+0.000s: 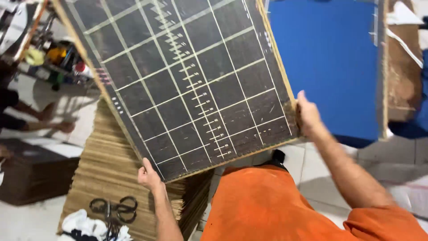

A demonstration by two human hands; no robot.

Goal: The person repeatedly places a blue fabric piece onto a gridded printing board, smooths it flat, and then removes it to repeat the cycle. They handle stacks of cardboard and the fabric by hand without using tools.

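Now, board: you hold a large dark board (187, 80) with a pale grid and a ruler scale, tilted across the upper centre of the frame, so its marked face turns toward you.
Left hand: your left hand (149, 175) grips the board's lower corner at bottom centre-left, fingers wrapped under the edge, carrying the low end.
Right hand: your right hand (307, 114) clasps the right edge at centre right, thumb on the face, steadying the tilt.
Stack: a pile of brown cardboard sheets (107, 165) sits beneath the board at lower left, just under your left hand.
Scissors: black scissors (113, 209) lie on the pile beside a white cloth (82, 225) at the bottom left, within reach.
Blue sheet: a blue panel (330, 62) stands at upper right, behind the board.
Others: another person's arm (44, 125) shows at the left edge, well apart from your hands.
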